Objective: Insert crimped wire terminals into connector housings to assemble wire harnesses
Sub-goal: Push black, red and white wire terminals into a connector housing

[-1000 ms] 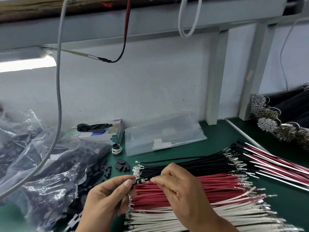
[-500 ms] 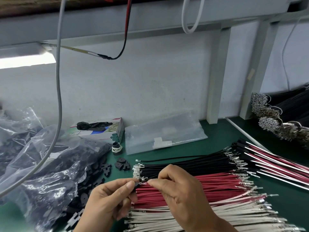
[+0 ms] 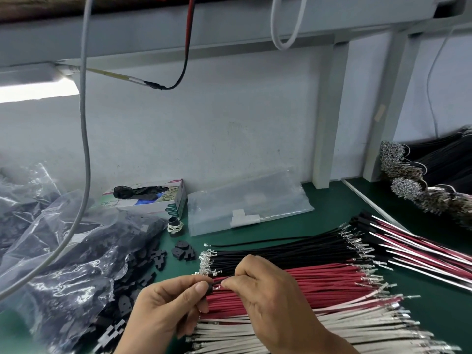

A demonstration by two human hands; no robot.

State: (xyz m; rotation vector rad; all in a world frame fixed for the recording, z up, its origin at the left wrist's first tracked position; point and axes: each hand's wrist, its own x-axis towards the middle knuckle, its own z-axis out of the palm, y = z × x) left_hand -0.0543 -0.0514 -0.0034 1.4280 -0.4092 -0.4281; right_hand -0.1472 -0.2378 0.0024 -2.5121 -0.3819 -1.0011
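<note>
My left hand [image 3: 168, 310] pinches a small black connector housing [image 3: 210, 289] between thumb and forefinger. My right hand [image 3: 268, 297] pinches a black wire [image 3: 221, 280] whose end meets the housing. The two hands touch over rows of crimped wires on the green bench: black wires [image 3: 275, 254] at the back, red wires [image 3: 332, 279] in the middle, white wires [image 3: 357, 325] nearest me. The wire's terminal is hidden by my fingertips.
A clear bag of black housings [image 3: 76, 264] spills loose housings [image 3: 182, 251] at the left. Behind stand a tissue box [image 3: 153, 200] and a flat clear bag [image 3: 250, 203]. Finished harnesses [image 3: 413, 241] and wire bundles [image 3: 421, 182] lie at right. A grey cable [image 3: 85, 149] hangs at left.
My hands have closed together: the right hand has brought the black wire's end up to the housing in my left fingers. The view has shifted slightly.
</note>
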